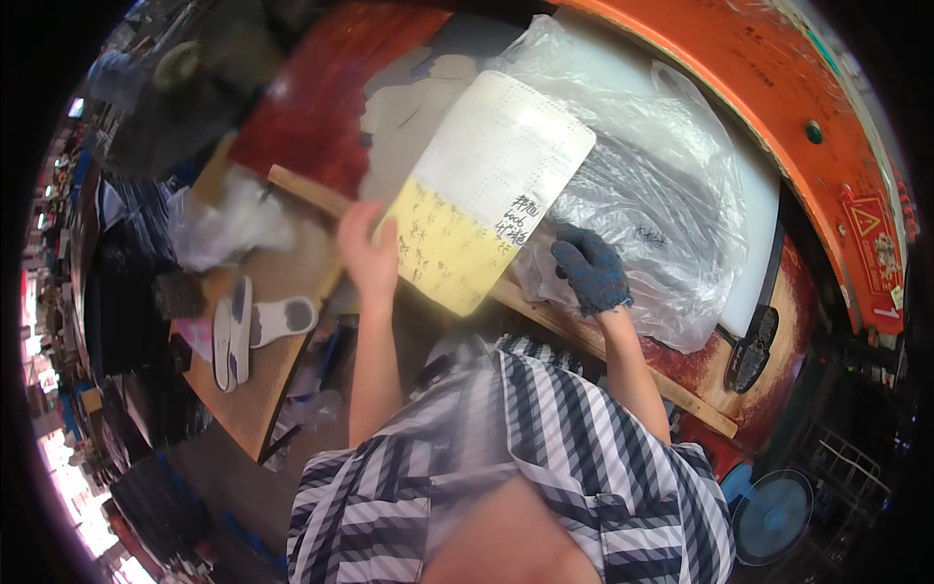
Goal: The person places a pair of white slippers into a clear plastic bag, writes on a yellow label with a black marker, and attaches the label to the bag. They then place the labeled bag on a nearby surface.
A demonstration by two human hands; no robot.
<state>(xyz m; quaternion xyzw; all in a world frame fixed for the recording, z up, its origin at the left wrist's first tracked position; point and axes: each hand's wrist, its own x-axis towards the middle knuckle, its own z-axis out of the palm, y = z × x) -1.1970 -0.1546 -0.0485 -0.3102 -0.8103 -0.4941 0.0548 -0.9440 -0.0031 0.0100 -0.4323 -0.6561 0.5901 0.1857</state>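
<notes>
Head view: left hand (368,255) grips white-yellow perforated sheet (486,190); gloved right hand (592,273) apparently clutches plastic bag (671,204).

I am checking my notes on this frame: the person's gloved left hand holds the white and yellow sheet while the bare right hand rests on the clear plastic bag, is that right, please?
Not quite: the hands are swapped. The head view shows the bare left hand holding the white and yellow sheet, while the right hand, in a dark knitted glove, rests on the clear plastic bag.
</notes>
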